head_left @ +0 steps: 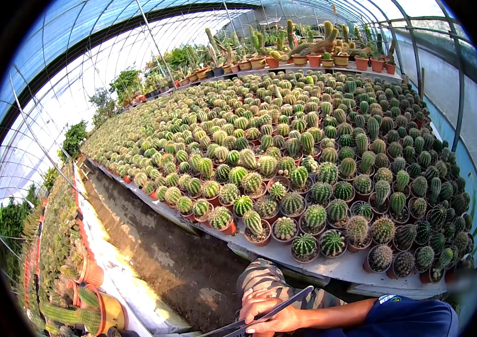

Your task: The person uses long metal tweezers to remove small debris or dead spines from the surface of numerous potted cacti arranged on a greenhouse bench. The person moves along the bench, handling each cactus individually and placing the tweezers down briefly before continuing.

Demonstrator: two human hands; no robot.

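Observation:
My right hand [282, 319] is at the bottom, low over a knee in camouflage trousers [259, 274]. It is closed around a long, dark, narrow tool that looks like a pair of metal tweezers [291, 298]. One end points up to the right, and two thin arms run down to the lower left. Fingers, apparently of my left hand [259, 294], show just beyond, pressed close to the right; the rest is hidden. Nearest to the hands stand round potted cacti, among them a ribbed green one [304, 245] and another beside it [332, 242].
A pale bench [272, 255] carries dense rows of small potted cacti. Left of it runs a bare earth aisle [167, 261]. A yellow pot [113, 311] with a columnar cactus lies tilted at lower left. Larger potted cacti [299, 60] line the back. Metal hoops [459, 84] support the greenhouse cover.

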